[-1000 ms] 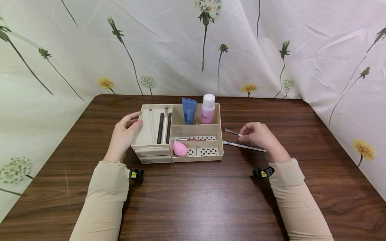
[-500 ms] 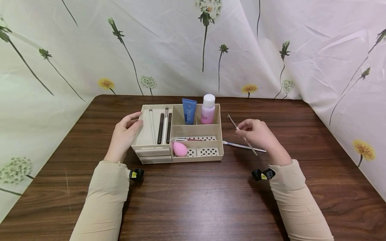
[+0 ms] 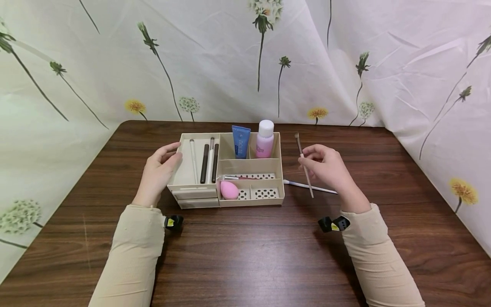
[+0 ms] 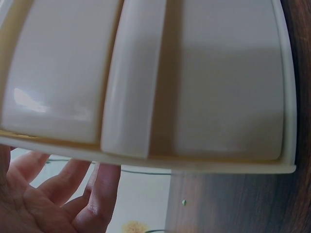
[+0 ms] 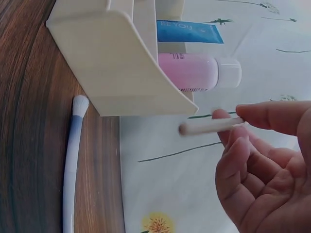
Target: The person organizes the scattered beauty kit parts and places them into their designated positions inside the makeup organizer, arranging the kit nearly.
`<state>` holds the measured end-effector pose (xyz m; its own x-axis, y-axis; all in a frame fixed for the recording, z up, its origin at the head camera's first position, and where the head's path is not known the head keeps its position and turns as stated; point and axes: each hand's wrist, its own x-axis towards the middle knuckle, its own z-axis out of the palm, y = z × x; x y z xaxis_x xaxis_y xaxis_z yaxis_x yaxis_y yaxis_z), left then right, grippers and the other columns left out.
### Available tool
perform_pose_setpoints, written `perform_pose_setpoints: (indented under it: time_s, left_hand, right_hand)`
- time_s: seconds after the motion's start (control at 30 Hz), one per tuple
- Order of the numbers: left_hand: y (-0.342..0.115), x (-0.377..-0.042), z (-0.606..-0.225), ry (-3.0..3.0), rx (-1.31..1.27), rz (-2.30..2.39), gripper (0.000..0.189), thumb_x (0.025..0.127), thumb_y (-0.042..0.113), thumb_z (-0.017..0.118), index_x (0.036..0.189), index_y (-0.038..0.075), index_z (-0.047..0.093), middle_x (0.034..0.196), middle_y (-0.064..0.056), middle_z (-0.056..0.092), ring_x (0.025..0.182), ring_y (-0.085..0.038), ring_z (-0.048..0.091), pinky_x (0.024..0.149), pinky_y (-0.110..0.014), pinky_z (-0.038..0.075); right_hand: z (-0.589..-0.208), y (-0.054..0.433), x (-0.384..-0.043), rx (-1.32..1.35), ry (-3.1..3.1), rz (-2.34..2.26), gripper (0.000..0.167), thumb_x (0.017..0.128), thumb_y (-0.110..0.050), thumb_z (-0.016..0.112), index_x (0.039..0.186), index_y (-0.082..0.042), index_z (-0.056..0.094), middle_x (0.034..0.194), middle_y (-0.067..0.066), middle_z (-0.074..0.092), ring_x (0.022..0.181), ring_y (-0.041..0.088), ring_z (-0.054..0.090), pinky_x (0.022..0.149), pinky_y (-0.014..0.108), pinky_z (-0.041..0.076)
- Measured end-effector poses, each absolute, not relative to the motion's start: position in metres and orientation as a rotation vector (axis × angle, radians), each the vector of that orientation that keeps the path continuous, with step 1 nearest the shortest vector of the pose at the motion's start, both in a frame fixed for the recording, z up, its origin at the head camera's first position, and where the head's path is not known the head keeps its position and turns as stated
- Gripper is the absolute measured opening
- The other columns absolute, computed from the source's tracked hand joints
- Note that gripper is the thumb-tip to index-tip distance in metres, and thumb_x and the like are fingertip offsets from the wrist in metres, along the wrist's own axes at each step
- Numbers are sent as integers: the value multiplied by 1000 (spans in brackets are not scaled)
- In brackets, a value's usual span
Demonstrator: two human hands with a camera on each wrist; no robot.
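My right hand (image 3: 326, 166) pinches a slim makeup brush (image 3: 308, 183) between thumb and fingertips, right of the beige organizer (image 3: 251, 204). The brush tilts, dark bristles up and pale handle end down; in the right wrist view its handle (image 5: 201, 127) points toward the camera. Against the organizer's left side rest the fingers of my left hand (image 3: 153, 175); the left wrist view shows them beside the drawer fronts (image 4: 223, 97). Below the right hand, a second brush (image 3: 312, 186) with white bristles lies on the table, its tip near the organizer.
The organizer's left tray holds several slim brushes and dark pens (image 3: 204, 164). A blue tube (image 3: 241, 143) and a pink bottle (image 3: 264, 143) stand in its back compartments. A pink makeup sponge (image 3: 229, 190) sits front left, with another brush (image 3: 232, 177) behind it. A floral cloth (image 3: 215, 64) hangs behind the table.
The right hand has raised the brush from beside the organizer and turned it from nearly flat to steeply tilted, bristles up. The left hand has stayed in place.
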<state>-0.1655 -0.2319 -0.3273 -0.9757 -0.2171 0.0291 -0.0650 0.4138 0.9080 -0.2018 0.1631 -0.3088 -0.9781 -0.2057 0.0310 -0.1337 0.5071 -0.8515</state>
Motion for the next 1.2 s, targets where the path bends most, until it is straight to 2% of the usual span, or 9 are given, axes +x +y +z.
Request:
perform_pose_setpoints:
  time_s: [0.13, 0.23, 0.53, 0.73, 1.0, 1.2]
  left_hand:
    - [-232, -165, -327, -2521, 255, -1616, 51, 102, 37, 47, 149, 14, 46, 139, -20, 54, 127, -31, 49, 96, -37, 40]
    - [-231, -165, -327, -2519, 258, -1624, 52, 103, 37, 47, 149, 14, 46, 140, -19, 53, 128, -31, 49, 98, -38, 40]
    - [-232, -165, -328, -2516, 263, -1623, 51, 102, 36, 47, 148, 14, 46, 139, -19, 54, 127, -30, 49, 96, -34, 40]
    - [-232, -166, -328, -2514, 248, -1624, 50, 102, 36, 47, 149, 16, 46, 139, -19, 54, 127, -30, 50, 96, -34, 40]
    - [-232, -168, -328, -2506, 270, -1636, 50, 103, 34, 47, 149, 17, 46, 139, -19, 54, 126, -28, 49, 93, -29, 40]
    - [-231, -167, -327, -2515, 268, -1629, 50, 102, 35, 48, 149, 16, 46, 139, -21, 54, 126, -29, 49, 93, -31, 40]
  right_hand:
    - [-308, 161, -200, -305, 2626, -1570, 32, 94, -16, 65, 116, 7, 59, 89, 16, 73, 57, 9, 59, 57, 24, 51]
    - [-307, 158, -199, -322, 2608, -1618, 33, 95, -17, 65, 116, 8, 59, 87, 15, 73, 56, 8, 58, 57, 24, 51]
    - [-308, 147, -194, -375, 2469, -1846, 21, 95, -13, 63, 107, 4, 60, 72, -11, 69, 53, 7, 57, 57, 29, 54]
    - [-304, 138, -189, -366, 2399, -1928, 15, 95, -15, 65, 100, -1, 63, 70, -8, 65, 54, 8, 57, 57, 27, 54]
    - [-296, 121, -188, -382, 2415, -1876, 24, 95, -16, 65, 109, 3, 65, 67, -4, 59, 55, 10, 57, 58, 30, 55]
    - [-289, 107, -187, -404, 2401, -1933, 25, 95, -16, 66, 111, 2, 66, 76, 1, 60, 57, 11, 55, 58, 30, 54]
